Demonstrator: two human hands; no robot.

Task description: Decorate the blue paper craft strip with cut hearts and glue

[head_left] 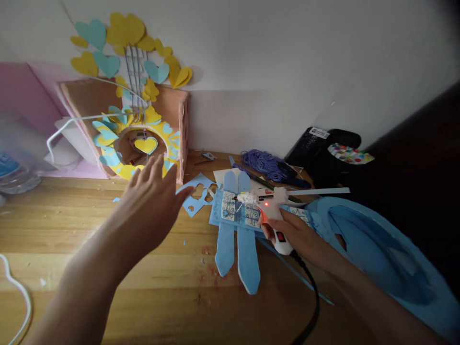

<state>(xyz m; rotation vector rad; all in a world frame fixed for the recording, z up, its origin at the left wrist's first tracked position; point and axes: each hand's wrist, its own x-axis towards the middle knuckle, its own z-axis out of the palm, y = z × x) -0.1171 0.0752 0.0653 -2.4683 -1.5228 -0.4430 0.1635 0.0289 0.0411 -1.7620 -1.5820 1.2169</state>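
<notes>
My right hand (293,230) is closed round the grip of a white hot glue gun (275,201) with a red light on its side and a glue stick (319,191) poking out of the back. Its nozzle points left, over a blue craft guitar (359,225) with patterned white patches and blue paddle-shaped strips (247,263). My left hand (153,196) is held out with fingers spread, holding nothing. Just beyond it is a paper-covered craft (124,172) with yellow and light-blue hearts, one heart (145,145) hanging in its round opening.
A cut-out blue sheet (197,184) lies between the hands. Purple yarn (264,163) and a black object (309,148) sit by the wall. A plastic bottle (14,167) stands far left. The glue gun's black cord (316,302) runs off the front of the wooden table (154,297).
</notes>
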